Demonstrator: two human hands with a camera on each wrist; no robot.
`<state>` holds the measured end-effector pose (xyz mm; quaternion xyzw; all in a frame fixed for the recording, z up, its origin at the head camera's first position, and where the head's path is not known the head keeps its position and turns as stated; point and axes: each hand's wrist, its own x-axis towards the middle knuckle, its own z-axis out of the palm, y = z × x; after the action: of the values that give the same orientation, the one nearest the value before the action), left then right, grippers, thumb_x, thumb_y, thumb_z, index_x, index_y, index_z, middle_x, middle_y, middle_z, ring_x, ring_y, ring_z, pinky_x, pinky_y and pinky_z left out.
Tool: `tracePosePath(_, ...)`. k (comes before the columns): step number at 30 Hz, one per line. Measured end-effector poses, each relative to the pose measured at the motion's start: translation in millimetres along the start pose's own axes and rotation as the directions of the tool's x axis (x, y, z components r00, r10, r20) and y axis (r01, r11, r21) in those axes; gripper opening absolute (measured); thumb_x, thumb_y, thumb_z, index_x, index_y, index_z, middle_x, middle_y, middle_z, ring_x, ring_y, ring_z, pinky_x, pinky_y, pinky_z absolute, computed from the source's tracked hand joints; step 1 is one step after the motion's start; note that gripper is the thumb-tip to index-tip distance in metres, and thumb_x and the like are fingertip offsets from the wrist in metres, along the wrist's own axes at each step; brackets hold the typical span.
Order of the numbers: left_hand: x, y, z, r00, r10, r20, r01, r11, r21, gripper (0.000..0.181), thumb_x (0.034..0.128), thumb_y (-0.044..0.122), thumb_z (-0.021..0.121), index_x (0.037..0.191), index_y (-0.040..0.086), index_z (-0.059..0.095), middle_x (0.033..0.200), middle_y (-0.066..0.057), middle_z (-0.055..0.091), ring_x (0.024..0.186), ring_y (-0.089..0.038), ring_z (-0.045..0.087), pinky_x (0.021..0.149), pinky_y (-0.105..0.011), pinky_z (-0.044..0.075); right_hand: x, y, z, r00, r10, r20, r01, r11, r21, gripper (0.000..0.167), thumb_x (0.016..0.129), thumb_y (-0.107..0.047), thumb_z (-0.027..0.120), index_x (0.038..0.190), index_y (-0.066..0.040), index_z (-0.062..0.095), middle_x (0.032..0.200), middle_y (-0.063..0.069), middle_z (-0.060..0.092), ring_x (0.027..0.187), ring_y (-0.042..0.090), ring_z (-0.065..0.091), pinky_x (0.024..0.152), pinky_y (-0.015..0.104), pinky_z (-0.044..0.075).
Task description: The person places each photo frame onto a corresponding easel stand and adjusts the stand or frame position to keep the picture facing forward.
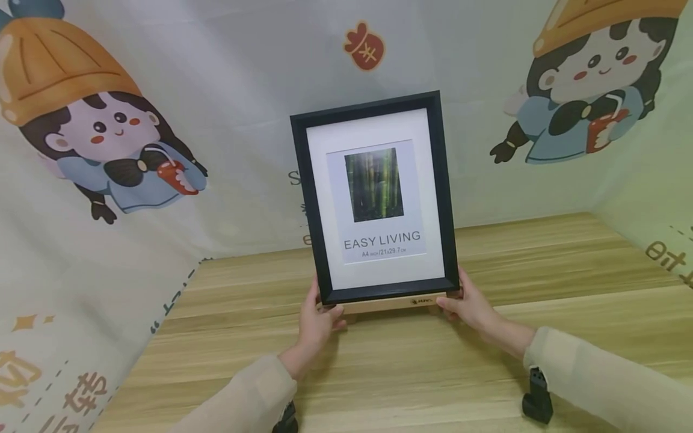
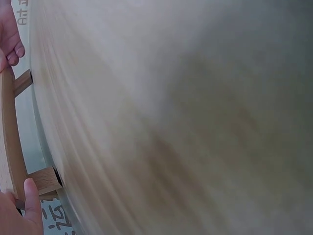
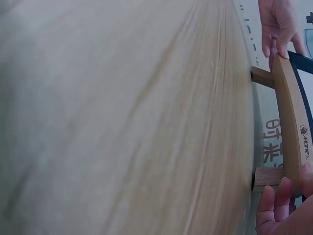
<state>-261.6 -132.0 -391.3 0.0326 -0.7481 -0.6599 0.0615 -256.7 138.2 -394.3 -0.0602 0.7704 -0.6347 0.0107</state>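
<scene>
A black picture frame with a white mat and a bamboo photo leans upright on a small wooden easel in the head view. At the lower left corner, my left hand grips the end of the easel's ledge, thumb in front. My right hand holds the opposite end, its thumb on the ledge front. The right wrist view shows the ledge with dark lettering and fingers curled beneath it. Two short easel legs reach the table in the left wrist view. The frame's back is hidden.
The wood-grain table spreads around the easel. Behind it hangs a pale cloth printed with cartoon figures and lettering, which also lines both sides. A black device is strapped at the right wrist, another at the left.
</scene>
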Motion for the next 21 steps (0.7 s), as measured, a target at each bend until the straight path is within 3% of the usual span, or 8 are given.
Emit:
tracePosePath(14,4.3,1.5,1.8,1.000,-0.003,0.003,0.003,1.000,0.008,0.089,0.0764,-0.021,0.055,0.147,0.018,0.018,0.121,-0.024,0.040,0.082,-0.022,0.057,0.055,-0.028,0.055,0.3,1.3,-2.3,1.000,-0.016,0.007,0.016,1.000,-0.005,0.077,0.086,0.004,0.055,0.145,-0.007,0.007,0.067,0.000,0.052,0.054,0.012,0.045,0.049,0.022,0.037)
tracePosePath(21,3.8,2.6,2.2,1.000,0.004,0.004,-0.004,1.000,0.014,0.088,0.0765,-0.021,0.055,0.147,0.016,0.018,0.120,-0.024,0.041,0.076,-0.015,0.055,0.056,-0.030,0.056,1.9,3.3,-3.0,0.999,-0.036,0.014,0.036,0.998,0.042,0.076,0.086,0.007,0.054,0.145,-0.006,0.008,0.068,0.001,0.054,0.053,0.010,0.043,0.048,0.021,0.036)
